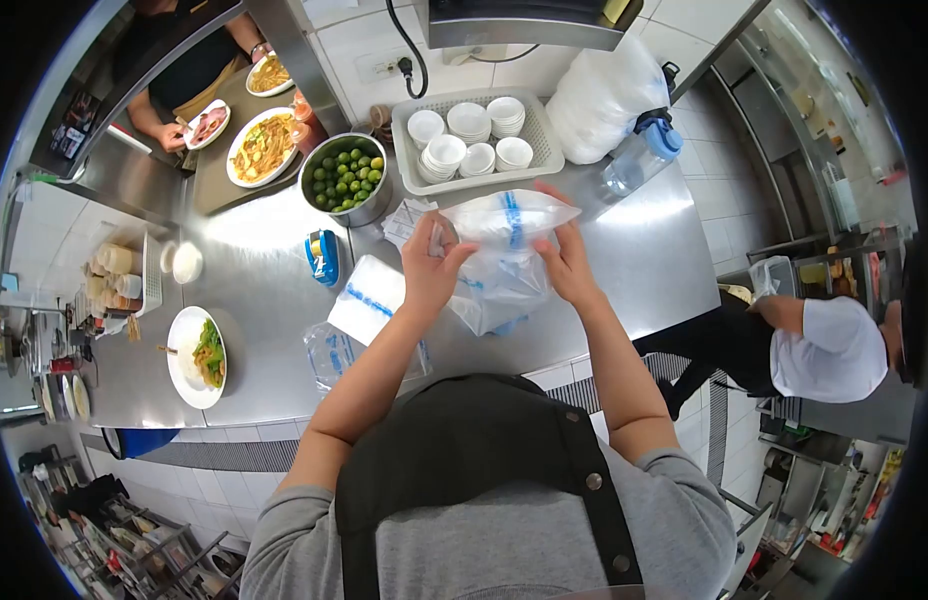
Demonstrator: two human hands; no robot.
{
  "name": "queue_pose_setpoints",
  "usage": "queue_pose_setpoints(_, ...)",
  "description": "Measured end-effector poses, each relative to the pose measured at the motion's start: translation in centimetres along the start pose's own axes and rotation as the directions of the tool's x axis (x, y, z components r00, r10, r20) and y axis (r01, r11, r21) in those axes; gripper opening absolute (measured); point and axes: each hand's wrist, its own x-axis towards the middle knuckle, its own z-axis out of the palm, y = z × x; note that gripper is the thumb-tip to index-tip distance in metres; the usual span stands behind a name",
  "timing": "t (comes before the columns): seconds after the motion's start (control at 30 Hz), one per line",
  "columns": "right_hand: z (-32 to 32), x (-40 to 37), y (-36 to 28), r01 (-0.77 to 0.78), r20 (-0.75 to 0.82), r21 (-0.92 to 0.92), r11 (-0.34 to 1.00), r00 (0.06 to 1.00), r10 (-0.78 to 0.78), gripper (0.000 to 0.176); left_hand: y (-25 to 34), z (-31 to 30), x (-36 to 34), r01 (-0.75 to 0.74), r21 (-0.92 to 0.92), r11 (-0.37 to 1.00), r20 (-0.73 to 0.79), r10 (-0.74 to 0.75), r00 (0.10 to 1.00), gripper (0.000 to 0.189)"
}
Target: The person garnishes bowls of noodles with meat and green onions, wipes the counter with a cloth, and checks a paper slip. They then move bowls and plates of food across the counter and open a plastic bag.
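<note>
Both hands are at a clear plastic bag point(499, 285) with blue print, which bulges over something white at its far end. My left hand point(434, 258) grips the bag's left side, thumb on top and fingers curled round the edge. On the right side, my right hand point(567, 252) pinches it between thumb and fingers. Just left of the bag lies a white packet point(370, 300) with a blue printed stripe, and more blue-printed clear plastic point(329, 355) is nearer me. A paper slip point(408, 222) shows beside my left hand.
Behind my hands stands a basket point(409, 180) of stacked white cups, next to a metal pot point(370, 212) of limes. A blue tape dispenser point(323, 258), a plated meal point(196, 357) and a water bottle point(644, 155) share the steel counter. One person point(829, 345) is at right; another handles plates behind the pass.
</note>
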Motion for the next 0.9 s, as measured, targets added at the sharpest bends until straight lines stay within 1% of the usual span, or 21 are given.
queue_pose_setpoints(0.07,0.0,-1.3,-0.7,0.008,-0.091,-0.009,1.000,0.996,-0.009,0.055,0.3,-0.6,-0.7,0.034,-0.237,0.971,-0.026,-0.041,0.999,0.057)
queue_pose_setpoints(0.17,0.2,-3.9,-2.5,0.007,-0.272,0.008,1.000,0.962,-0.004,0.059,1.0,-2.7,-2.2,0.141,-0.364,0.921,0.045,-0.134,0.990,0.069)
queue_pose_setpoints(0.2,0.4,-4.6,-3.2,0.003,-0.337,0.020,1.000,0.942,0.004,0.060,1.6,-3.2,-2.7,0.150,-0.375,0.915,0.061,-0.137,0.989,0.060)
queue_pose_setpoints(0.3,0.6,-5.5,-6.1,0.097,-0.250,-0.187,0.978,0.958,-0.143,0.055,2.5,-3.7,-3.7,0.141,-0.267,0.953,0.053,-0.131,0.990,0.051)
queue_pose_setpoints(0.33,0.5,-5.3,-7.5,0.125,-0.165,-0.216,0.968,0.973,-0.163,0.049,3.0,-3.8,-3.6,0.128,-0.291,0.948,0.077,-0.110,0.991,0.047)
queue_pose_setpoints(0.4,0.6,-3.5,-9.2,0.213,-0.103,-0.336,0.917,0.960,-0.261,0.048,3.9,-3.5,-3.6,0.105,-0.350,0.931,0.128,-0.064,0.990,0.037)
queue_pose_setpoints(0.43,0.9,-2.8,-9.6,0.259,-0.065,-0.395,0.881,0.949,-0.308,0.048,4.0,-3.1,-3.5,0.115,-0.264,0.958,0.145,-0.079,0.986,0.036)
queue_pose_setpoints(0.47,1.8,-2.4,-10.0,0.113,-0.271,-0.455,0.883,0.927,-0.259,0.053,4.1,-2.8,-3.3,0.122,-0.175,0.977,0.159,-0.094,0.983,0.035)
queue_pose_setpoints(0.5,1.8,-1.5,-10.1,0.071,-0.363,-0.401,0.913,0.903,-0.230,0.056,4.2,-2.5,-3.0,0.125,-0.083,0.989,0.169,-0.110,0.979,0.034)
queue_pose_setpoints(0.53,1.6,-0.1,-10.1,0.039,-0.449,-0.340,0.940,0.871,-0.199,0.059,3.8,-2.3,-2.7,0.191,0.055,0.980,0.297,-0.199,0.934,0.033)
queue_pose_setpoints(0.57,1.4,0.6,-9.6,-0.009,-0.428,-0.204,0.979,0.900,-0.081,0.062,2.8,-2.2,-2.7,0.236,0.202,0.950,0.400,-0.300,0.866,0.032)
queue_pose_setpoints(0.6,1.2,1.3,-9.0,-0.071,-0.401,-0.070,0.995,0.915,0.037,0.066,1.7,-2.3,-3.1,0.262,0.352,0.898,0.478,-0.413,0.775,0.032)
queue_pose_setpoints(0.63,0.5,1.1,-7.6,-0.189,-0.225,0.117,0.975,0.951,0.212,0.070,-0.7,-2.3,-4.3,0.178,0.384,0.906,0.562,-0.382,0.734,0.031)
queue_pose_setpoints(0.67,0.2,1.0,-6.8,-0.328,-0.018,0.273,0.904,0.938,0.346,0.074,-3.8,-2.1,-5.7,0.088,0.406,0.909,0.643,-0.353,0.680,0.031)
queue_pose_setpoints(0.7,0.4,1.0,-6.6,-0.329,-0.028,0.299,0.896,0.935,0.353,0.075,-5.3,-2.1,-6.4,-0.008,0.417,0.909,0.720,-0.325,0.614,0.030)
queue_pose_setpoints(0.77,0.4,1.1,-6.5,-0.332,-0.051,0.348,0.877,0.927,0.372,0.077,-4.6,-2.2,-6.7,0.038,0.455,0.890,0.718,-0.391,0.576,0.032)
queue_pose_setpoints(0.8,0.2,1.0,-6.8,-0.232,-0.183,0.188,0.954,0.946,0.266,0.075,-4.2,-2.2,-6.6,0.062,0.472,0.879,0.717,-0.424,0.553,0.032)
queue_pose_setpoints(0.83,0.0,1.0,-7.7,-0.142,-0.290,0.010,0.990,0.947,0.139,0.073,-3.2,-2.3,-6.3,0.148,0.383,0.912,0.678,-0.386,0.625,0.035)
queue_pose_setpoints(0.87,-0.1,0.7,-8.3,-0.065,-0.366,-0.176,0.982,0.931,-0.004,0.071,-1.4,-2.5,-5.7,0.226,0.282,0.932,0.625,-0.357,0.694,0.039)
queue_pose_setpoints(0.9,-0.2,-0.1,-8.3,-0.006,-0.399,-0.172,0.985,0.915,-0.064,0.069,0.5,-2.8,-5.1,0.294,0.171,0.940,0.559,-0.338,0.757,0.044)
